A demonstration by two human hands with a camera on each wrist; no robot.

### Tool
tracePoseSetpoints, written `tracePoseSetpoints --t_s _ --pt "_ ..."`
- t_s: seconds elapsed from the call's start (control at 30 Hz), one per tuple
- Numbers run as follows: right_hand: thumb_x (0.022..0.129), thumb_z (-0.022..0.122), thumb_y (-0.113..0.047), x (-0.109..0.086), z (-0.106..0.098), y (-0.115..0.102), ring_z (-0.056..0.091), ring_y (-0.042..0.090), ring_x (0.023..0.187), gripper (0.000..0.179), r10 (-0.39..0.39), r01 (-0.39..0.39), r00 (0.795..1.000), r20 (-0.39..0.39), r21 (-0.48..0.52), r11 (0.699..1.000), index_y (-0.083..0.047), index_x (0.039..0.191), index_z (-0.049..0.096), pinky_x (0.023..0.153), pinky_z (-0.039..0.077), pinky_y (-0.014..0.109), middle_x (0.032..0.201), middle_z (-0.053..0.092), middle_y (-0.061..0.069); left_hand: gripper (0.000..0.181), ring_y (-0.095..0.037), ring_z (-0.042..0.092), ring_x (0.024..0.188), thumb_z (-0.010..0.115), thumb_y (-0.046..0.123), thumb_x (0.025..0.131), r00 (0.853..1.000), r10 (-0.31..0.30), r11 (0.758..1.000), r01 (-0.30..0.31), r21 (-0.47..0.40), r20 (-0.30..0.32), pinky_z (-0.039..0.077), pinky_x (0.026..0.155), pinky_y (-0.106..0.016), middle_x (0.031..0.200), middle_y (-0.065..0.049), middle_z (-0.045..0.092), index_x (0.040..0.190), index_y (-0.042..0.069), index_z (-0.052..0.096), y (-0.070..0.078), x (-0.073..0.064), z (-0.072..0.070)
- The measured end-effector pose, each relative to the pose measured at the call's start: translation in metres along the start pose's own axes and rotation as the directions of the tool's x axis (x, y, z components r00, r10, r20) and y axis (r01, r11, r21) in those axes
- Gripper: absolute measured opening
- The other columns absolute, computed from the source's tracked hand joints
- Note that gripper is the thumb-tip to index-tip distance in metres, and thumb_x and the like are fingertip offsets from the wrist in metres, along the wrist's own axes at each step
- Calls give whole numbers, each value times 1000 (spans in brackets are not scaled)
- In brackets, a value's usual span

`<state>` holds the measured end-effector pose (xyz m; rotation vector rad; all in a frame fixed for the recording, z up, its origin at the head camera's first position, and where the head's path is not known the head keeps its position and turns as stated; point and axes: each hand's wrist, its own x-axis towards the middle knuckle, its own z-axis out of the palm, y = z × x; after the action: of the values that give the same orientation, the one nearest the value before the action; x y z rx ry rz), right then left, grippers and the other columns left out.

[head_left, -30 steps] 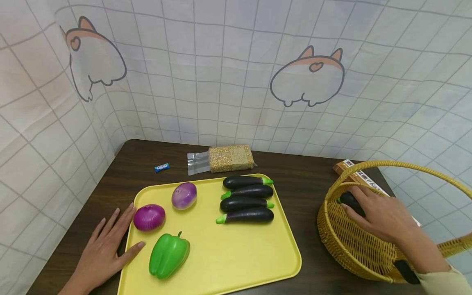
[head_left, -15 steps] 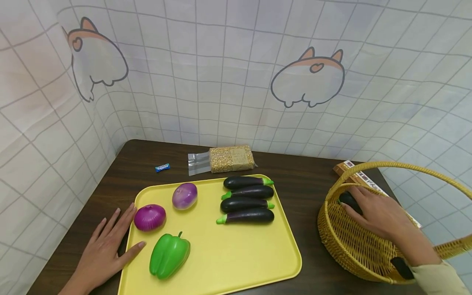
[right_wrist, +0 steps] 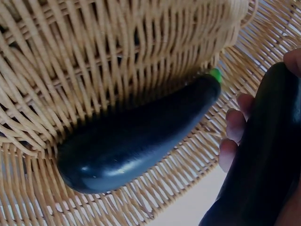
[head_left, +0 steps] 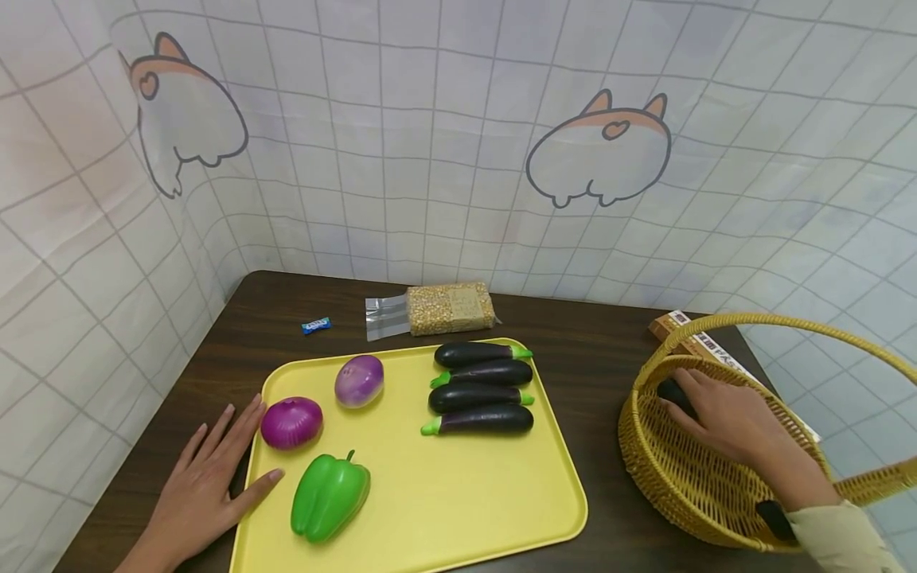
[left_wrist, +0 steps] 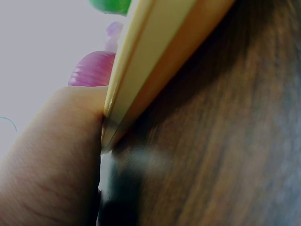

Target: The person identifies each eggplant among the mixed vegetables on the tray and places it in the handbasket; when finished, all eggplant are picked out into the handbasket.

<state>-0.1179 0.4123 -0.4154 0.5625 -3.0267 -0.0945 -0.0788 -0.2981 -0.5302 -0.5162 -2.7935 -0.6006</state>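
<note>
My right hand (head_left: pixel 731 418) is down inside the wicker basket (head_left: pixel 630 446) and grips an eggplant (right_wrist: pixel 270 150), its fingertips curled round the side in the right wrist view. A second eggplant (right_wrist: pixel 141 136) with a green tip lies against the weave there. My left hand (head_left: pixel 204 481) rests flat with spread fingers at the left rim of the yellow tray (head_left: pixel 458 509), thumb over the edge. Near those fingers sit a purple onion (head_left: pixel 291 422) and a green bell pepper (head_left: pixel 330 497). Several eggplants (head_left: pixel 483 396) lie in a stacked row at the tray's right.
A round purple-and-white vegetable (head_left: pixel 360 381) sits at the tray's back. Behind the tray are a bag of yellow kernels (head_left: pixel 437 309) and a small blue packet (head_left: pixel 315 325). A long printed box (head_left: pixel 705 342) lies behind the basket, whose tall handle (head_left: pixel 781 320) arches over it.
My right hand has shifted slightly left and lower in the basket with its eggplant, of which less shows in the head view. My left hand and the tray's contents stay put.
</note>
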Motion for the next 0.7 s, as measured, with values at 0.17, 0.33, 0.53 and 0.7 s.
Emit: tracePoseSetpoints --t_s 0.17,0.33,0.53,0.7 --pt "102 70 -36 -1 8 2 73 43 86 54 -14 14 1000 -11 -11 1000 7 134 60 57 58 55 125 68 31 97 -36 18 159 76 50 95 1000 0 1000 0 -2 -1 -2 127 -51 174 -2 25 171 22 22 0 -1 0" --pt "100 73 -35 -1 15 4 72 40 87 46 -40 38 998 -51 -31 999 3 124 63 51 55 49 116 70 26 97 -37 18 158 76 49 94 1000 4 1000 -4 -9 -3 -2 127 -51 174 -2 25 171 21 24 0 -1 0" --pt "96 77 -35 0 23 6 67 34 84 39 -74 68 993 -94 -56 996 -2 112 63 49 53 46 101 66 17 97 -37 18 158 76 49 94 1000 7 1000 -7 -5 -9 -1 127 -51 173 -2 26 171 21 24 -1 0 1" --pt "93 81 -35 1 29 8 59 26 74 37 -101 91 987 -124 -81 993 -6 103 61 46 47 41 91 58 9 97 -37 19 158 77 49 94 1000 12 1000 -12 0 -13 -1 127 -51 173 -3 26 171 21 24 -2 0 1"
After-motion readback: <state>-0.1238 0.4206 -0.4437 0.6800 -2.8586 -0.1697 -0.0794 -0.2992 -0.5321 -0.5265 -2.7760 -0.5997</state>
